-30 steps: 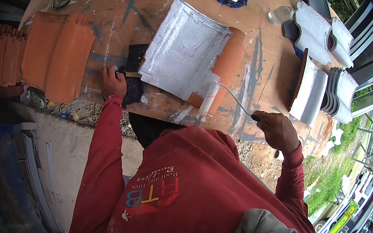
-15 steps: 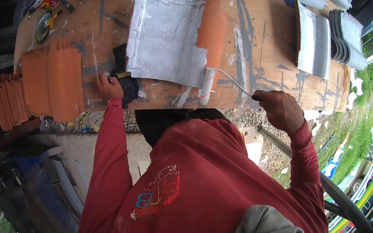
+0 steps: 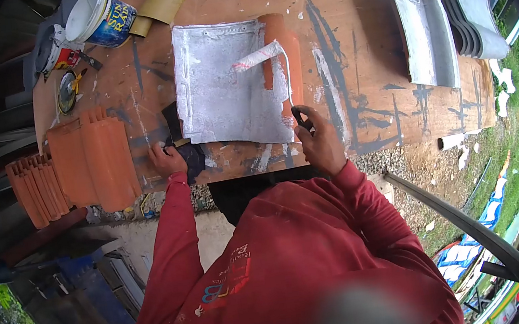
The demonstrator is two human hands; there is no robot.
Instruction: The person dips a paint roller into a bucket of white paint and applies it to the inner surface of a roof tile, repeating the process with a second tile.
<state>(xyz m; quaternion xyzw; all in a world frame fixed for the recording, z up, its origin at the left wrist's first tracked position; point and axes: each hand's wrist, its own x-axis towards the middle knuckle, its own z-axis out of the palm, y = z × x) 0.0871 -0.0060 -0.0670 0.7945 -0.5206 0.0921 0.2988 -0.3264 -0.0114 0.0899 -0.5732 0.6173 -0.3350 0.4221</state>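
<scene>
Head view: my right hand (image 3: 319,144) has its grip closed on the paint roller (image 3: 259,56), which lies across the half-silvered roof tile (image 3: 224,94) on the tabletop (image 3: 359,70). My left hand (image 3: 166,160) pinches the tile's corner. A blue-labelled paint bucket (image 3: 99,16) stands nearby, its writing unreadable.

One head view — looking steeply down, close over the workbench (image 3: 392,125).

Both arms in red sleeves reach forward. The left hand (image 3: 166,159) is stretched far out, fingers bent and pressing down flat. The right hand (image 3: 317,141) is closer in, curled into a tight fist, arm bent at the elbow
</scene>
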